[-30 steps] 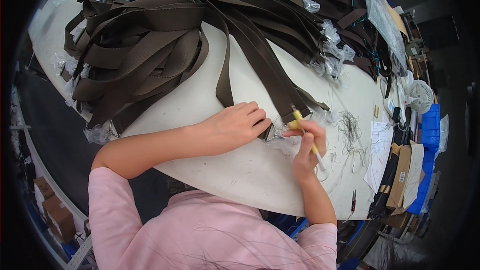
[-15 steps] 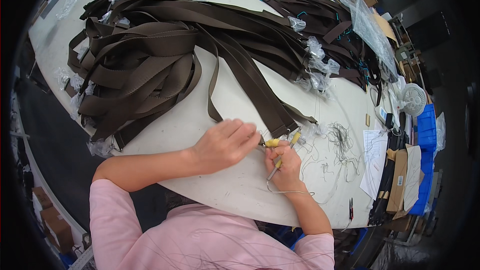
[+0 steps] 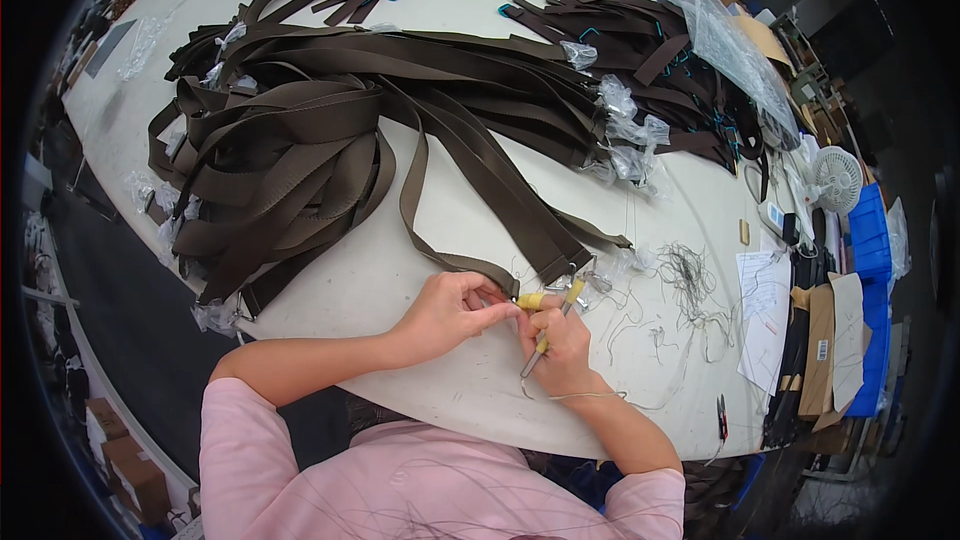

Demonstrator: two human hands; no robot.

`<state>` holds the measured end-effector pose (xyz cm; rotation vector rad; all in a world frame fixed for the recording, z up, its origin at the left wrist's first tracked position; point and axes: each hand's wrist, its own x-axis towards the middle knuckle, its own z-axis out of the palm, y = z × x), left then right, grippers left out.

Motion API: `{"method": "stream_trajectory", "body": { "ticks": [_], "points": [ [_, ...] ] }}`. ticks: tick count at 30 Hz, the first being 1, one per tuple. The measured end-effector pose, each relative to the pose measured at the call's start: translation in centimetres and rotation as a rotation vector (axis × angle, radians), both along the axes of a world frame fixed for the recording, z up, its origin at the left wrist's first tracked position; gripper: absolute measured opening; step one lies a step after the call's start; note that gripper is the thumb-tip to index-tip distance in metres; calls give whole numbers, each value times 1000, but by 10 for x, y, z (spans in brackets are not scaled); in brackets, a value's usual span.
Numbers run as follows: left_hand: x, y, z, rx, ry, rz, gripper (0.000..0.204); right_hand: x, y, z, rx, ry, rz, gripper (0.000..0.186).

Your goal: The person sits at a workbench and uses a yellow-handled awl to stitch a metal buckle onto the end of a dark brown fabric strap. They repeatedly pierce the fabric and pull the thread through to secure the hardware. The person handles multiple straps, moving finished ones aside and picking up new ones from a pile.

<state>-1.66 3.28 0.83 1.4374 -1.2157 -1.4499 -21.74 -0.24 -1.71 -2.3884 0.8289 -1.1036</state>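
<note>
My left hand is closed, thumb and fingers pinching the end of a dark brown webbing strap. Close beside it, my right hand is wrapped round a thin metal rod-shaped tool with yellow wrapping. A pale thread trails from the tool's lower end past my wrist. Yellow tape covers one right finger, which reaches the strap end. My fingers hide the exact point of contact. Just beyond lies another strap end with metal hardware at its tip.
A big heap of brown straps fills the table's left and middle. Shorter straps with blue buckles lie behind. Loose threads, papers, small scissors and a white fan are at the right, by blue bins.
My left hand has come down to the strap end beside my right hand and pinches it. My right hand has shifted slightly left and down with the tool. The view has tilted a little.
</note>
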Motion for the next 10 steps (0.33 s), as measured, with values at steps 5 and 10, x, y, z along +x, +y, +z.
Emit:
{"method": "stream_trajectory", "body": {
  "ticks": [5, 10],
  "points": [
    [-3, 1, -13, 53, 184, 56, 19, -3, 0, 3, -28, 33, 28, 32],
    [3, 4, -28, -52, 141, -1, 18, -3, -2, 5, -84, 34, 77, 26]
  ]
}}
